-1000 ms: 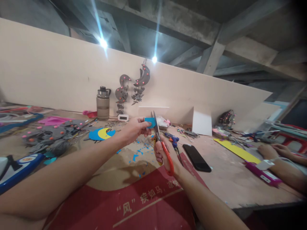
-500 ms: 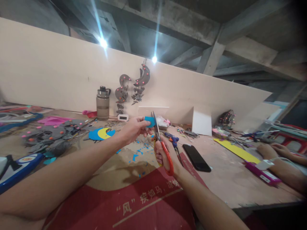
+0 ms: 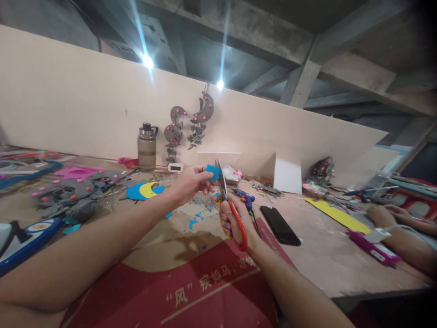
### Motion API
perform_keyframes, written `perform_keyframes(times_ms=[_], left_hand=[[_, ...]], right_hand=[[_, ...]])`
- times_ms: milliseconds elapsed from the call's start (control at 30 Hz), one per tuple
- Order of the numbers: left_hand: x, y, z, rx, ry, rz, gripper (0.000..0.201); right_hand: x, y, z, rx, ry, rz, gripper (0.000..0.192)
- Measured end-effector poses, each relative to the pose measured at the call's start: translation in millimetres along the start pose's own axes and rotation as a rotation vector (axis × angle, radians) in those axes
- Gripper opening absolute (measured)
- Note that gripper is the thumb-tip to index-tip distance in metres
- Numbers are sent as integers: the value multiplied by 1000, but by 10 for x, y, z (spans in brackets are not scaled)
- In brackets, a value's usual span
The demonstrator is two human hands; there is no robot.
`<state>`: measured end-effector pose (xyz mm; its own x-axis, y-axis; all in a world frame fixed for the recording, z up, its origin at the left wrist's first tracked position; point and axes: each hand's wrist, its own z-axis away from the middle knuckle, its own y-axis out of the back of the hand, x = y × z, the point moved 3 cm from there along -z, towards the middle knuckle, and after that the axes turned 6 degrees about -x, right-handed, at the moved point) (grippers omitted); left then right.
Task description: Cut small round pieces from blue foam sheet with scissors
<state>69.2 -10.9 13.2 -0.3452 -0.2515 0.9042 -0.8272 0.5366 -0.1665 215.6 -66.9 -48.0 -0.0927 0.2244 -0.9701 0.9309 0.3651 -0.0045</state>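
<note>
Between the thumb and fingers of my left hand [image 3: 193, 183] is a small blue piece of felt or foam sheet [image 3: 212, 171]. My right hand [image 3: 234, 216] grips a pair of scissors [image 3: 240, 232] with red-orange and yellow handles. Their blades point up, right beside the blue piece's right edge; I cannot tell whether they touch it. Small blue scraps [image 3: 194, 223] lie scattered on the brown cardboard [image 3: 150, 253] under my hands. Left of my left hand lies a blue shape with a yellow crescent [image 3: 147, 191].
A phone [image 3: 280, 225] and a blue glue gun [image 3: 245, 197] lie to the right. Behind stand a water bottle [image 3: 146, 148] and a small digital display [image 3: 175, 168]. Grey felt pieces with pink balls [image 3: 64, 191] are at left. Another person's arms [image 3: 403, 232] rest at the far right, near a purple device [image 3: 373, 248].
The blue piece has shifted and turned slightly in my left fingers, its right edge a little further left against the blades. My right hand and the scissors stay nearly still.
</note>
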Motion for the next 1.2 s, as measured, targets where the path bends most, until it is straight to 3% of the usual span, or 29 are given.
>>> perform_keyframes(times_ms=[500,733,1033,1200], left_hand=[[2,48,0,72,-8,-35,20],[-17,46,3,50,-20,-42,23],[-53,26,-3,-15,6,-99,28],[-57,11,6,-24,19,-126,28]], right_hand=[[-41,-17,12,24,-34,29,43],[29,18,-22,23,-76,19,39],[25,49,-41,-3,65,99,43],[57,56,-61,-2,60,57,44]])
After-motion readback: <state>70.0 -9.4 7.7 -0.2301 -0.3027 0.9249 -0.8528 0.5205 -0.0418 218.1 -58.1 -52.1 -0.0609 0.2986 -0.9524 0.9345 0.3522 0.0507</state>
